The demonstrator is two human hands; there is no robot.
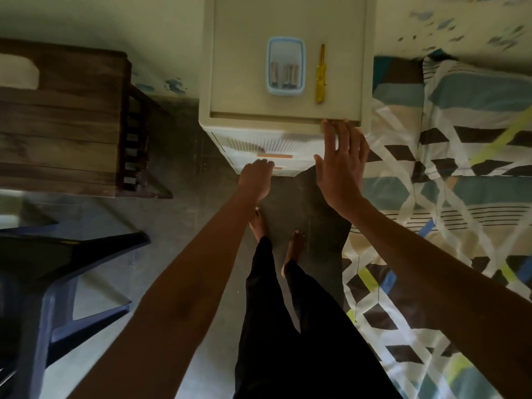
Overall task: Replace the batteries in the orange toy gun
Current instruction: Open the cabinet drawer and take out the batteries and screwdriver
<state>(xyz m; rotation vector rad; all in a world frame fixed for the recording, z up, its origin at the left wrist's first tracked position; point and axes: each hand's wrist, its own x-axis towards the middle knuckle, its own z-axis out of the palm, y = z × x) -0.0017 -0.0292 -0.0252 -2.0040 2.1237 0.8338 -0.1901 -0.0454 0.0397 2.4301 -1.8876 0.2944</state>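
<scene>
Right hand [341,165] touching cabinet [288,21] edge, left hand [256,175] lower

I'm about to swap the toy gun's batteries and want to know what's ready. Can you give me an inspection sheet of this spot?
Surface: cream cabinet top, front edge toward the person.
Job's things: batteries in a blue tray; yellow screwdriver beside it; toy gun not seen.
Clutter: nothing seen.
Hands: right hand flat, fingertips on the top's front edge; left hand at the drawers, grip hidden.
Cables: nothing seen.
Surroundings: bed to the right, wooden table and dark chair to the left.
</scene>
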